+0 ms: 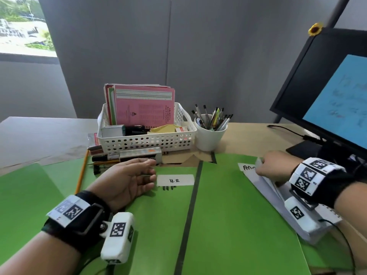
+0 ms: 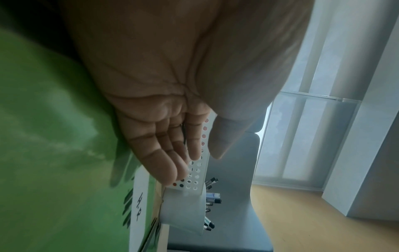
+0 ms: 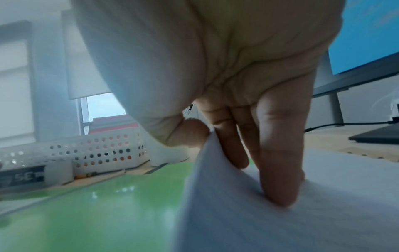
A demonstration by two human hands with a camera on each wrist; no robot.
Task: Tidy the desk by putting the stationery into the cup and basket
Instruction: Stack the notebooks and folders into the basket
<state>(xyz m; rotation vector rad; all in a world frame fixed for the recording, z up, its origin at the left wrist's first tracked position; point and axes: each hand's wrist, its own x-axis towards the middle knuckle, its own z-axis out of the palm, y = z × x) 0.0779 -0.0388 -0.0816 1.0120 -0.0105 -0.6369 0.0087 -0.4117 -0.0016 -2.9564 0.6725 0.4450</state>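
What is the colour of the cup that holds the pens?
The cup is plain white; the head view shows it best.

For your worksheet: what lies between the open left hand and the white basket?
In the head view, a boxed set and dark pens lie between left hand and basket.

Head view high, facing desk; wrist views close, low; all share basket.

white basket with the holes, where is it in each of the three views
Head: the white basket sits centre, behind the green folders, left of the cup.
Left wrist: only a strip of its holed wall shows lower centre, past the left hand's fingertips; the picture is turned sideways.
Right wrist: its holed wall is at middle left, behind the thumb.
Shared landmark: the white pen cup beside it.
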